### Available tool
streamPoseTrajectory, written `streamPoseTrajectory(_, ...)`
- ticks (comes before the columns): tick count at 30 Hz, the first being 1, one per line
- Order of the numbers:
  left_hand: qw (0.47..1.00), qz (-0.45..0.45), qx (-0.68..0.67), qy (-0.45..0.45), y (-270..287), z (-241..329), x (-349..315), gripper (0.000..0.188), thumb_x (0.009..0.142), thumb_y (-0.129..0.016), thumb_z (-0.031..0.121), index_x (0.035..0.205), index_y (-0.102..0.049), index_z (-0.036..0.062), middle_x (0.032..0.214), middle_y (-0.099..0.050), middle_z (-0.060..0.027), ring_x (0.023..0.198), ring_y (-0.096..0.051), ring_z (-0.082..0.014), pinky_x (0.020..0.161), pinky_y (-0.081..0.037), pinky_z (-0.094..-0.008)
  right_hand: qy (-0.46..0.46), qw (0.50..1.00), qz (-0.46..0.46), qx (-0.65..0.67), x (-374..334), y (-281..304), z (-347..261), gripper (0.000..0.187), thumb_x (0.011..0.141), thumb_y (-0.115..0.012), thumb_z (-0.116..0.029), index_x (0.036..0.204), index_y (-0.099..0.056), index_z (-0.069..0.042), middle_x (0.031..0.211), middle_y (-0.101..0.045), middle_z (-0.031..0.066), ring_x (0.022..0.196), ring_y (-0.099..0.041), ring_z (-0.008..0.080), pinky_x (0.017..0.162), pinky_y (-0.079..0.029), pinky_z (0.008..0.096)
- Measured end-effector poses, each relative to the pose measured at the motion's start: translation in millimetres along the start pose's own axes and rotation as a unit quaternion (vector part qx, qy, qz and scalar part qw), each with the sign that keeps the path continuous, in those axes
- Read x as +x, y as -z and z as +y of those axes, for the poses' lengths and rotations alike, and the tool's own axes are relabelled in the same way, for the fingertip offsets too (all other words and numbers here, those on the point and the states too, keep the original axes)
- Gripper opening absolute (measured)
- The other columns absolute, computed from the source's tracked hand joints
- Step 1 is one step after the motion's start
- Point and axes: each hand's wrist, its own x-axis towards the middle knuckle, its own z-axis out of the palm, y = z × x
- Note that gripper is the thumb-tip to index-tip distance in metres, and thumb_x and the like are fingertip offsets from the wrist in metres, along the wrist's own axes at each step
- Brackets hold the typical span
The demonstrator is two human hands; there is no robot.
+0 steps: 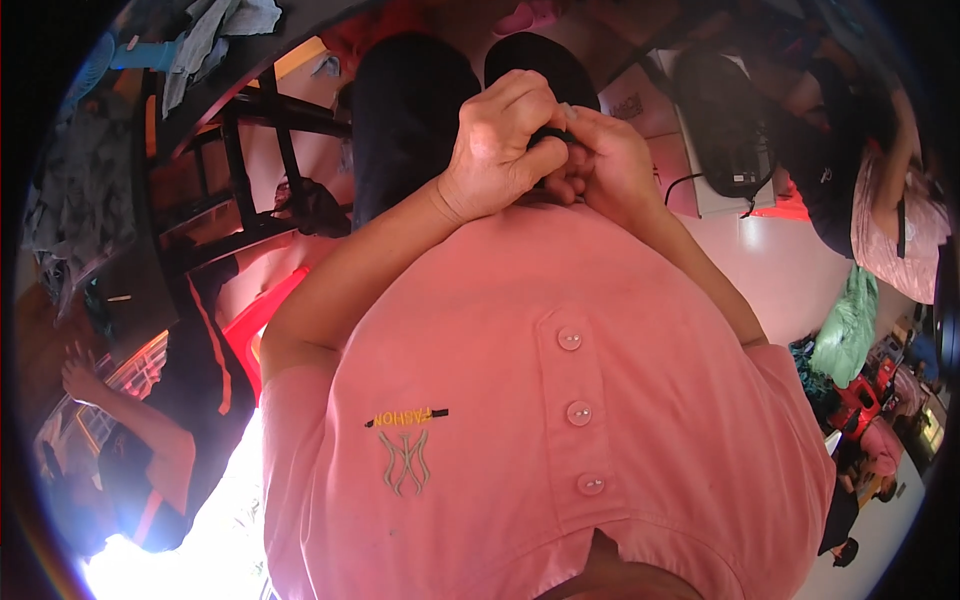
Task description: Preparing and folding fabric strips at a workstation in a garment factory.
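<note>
Both hands meet above my lap, just past the hem of my pink shirt [480, 330]. My left hand [503, 140] is bent, its thumb and fingers closed on a small black piece [549, 134] that looks like cloth or a strap. My right hand [612, 160] pinches close beside it, thumb and forefinger together and the other fingers curled under. Most of the black piece is hidden by the fingers, so its kind cannot be told. Behind the hands are my dark-trousered knees [415, 120].
A black table frame [235, 170] stands at left, grey cloth pieces [215, 50] on the tabletop above it. A black backpack [722, 125] rests at right by a carton. People sit on both sides; a green bag [848, 325] lies at far right.
</note>
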Motion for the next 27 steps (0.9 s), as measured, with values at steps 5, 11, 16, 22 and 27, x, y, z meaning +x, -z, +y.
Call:
streamPoseTrajectory(5,0.999,-0.016,-0.028,0.040,9.9,11.6,-4.2,0.017,0.060,-0.061,-0.005,0.076,-0.058,0.0006,0.076,-0.054,-0.0122,0.072,-0.056,-0.0271,0.061,-0.047,-0.0348,0.016,1.000,0.007,0.017,-4.4,4.5,0.8,0.026,0.093,-0.061,-0.028,0.078,-0.056,-0.007,0.056,-0.050,0.0031,0.044,-0.050,0.0175,0.042,-0.036,0.0280)
streamPoseTrajectory(11,0.869,0.043,-0.229,0.436,23.7,10.3,-7.8,0.009,0.079,-0.060,0.003,0.084,-0.066,-0.0012,0.088,-0.063,-0.0051,0.079,-0.059,-0.0151,0.068,-0.048,-0.0266,0.134,0.980,0.012,-0.144,-15.7,1.1,-12.9,0.022,0.090,-0.061,-0.021,0.076,-0.058,-0.005,0.061,-0.051,0.0005,0.045,-0.043,0.0094,0.044,-0.035,0.0233)
streamPoseTrajectory(16,0.743,-0.072,-0.338,0.573,11.0,2.4,-2.5,0.014,0.085,-0.066,0.014,0.088,-0.069,0.0005,0.078,-0.065,-0.0082,0.070,-0.061,-0.0145,0.060,-0.047,-0.0262,0.173,0.943,0.010,-0.284,-18.0,6.9,-11.3,0.020,0.089,-0.062,-0.022,0.082,-0.063,-0.003,0.068,-0.056,-0.0004,0.053,-0.049,0.0069,0.046,-0.037,0.0215)
streamPoseTrajectory(22,0.795,0.037,-0.275,0.540,6.7,0.3,-12.9,0.017,0.083,-0.071,0.015,0.089,-0.068,-0.0007,0.076,-0.065,-0.0065,0.068,-0.060,-0.0125,0.058,-0.045,-0.0234,0.179,0.937,-0.015,-0.299,-23.8,5.4,-13.7,0.019,0.087,-0.063,-0.018,0.076,-0.061,-0.004,0.066,-0.056,-0.0006,0.059,-0.052,0.0062,0.051,-0.039,0.0218)
streamPoseTrajectory(27,0.807,-0.050,-0.304,0.504,10.9,11.1,-1.0,0.019,0.080,-0.075,0.012,0.091,-0.067,-0.0016,0.079,-0.064,-0.0055,0.067,-0.057,-0.0113,0.054,-0.044,-0.0224,0.218,0.912,-0.016,-0.346,-17.8,11.4,-14.9,0.018,0.085,-0.063,-0.017,0.072,-0.061,-0.005,0.064,-0.058,0.0002,0.057,-0.053,0.0069,0.048,-0.035,0.0220)
